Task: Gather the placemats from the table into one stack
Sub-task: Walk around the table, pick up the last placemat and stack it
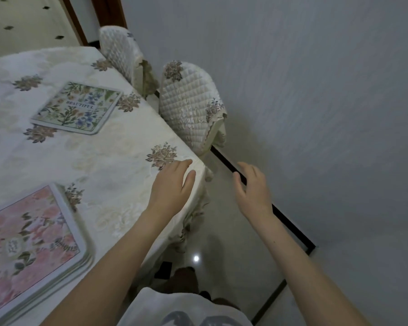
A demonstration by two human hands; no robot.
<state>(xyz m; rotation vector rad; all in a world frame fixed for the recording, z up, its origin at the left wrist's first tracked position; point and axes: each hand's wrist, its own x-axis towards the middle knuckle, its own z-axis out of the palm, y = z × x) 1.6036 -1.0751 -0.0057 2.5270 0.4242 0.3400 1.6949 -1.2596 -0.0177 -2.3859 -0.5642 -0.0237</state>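
Note:
A stack of several placemats (31,241) lies at the near left of the table, topped by a pink floral one. Farther back lies a single placemat (78,108) with green and blue flowers and the word BEAUTIFUL. My left hand (172,187) hovers over the table's right edge, empty, fingers loosely apart, well away from both. Off the table, over the floor, my right hand (253,189) hangs empty with its fingers apart.
The table wears a cream embroidered cloth (118,156). Two chairs with quilted covers (189,102) (120,50) stand tucked along the table's right side. A grey wall (327,90) runs close on the right, leaving a narrow strip of glossy floor (233,243).

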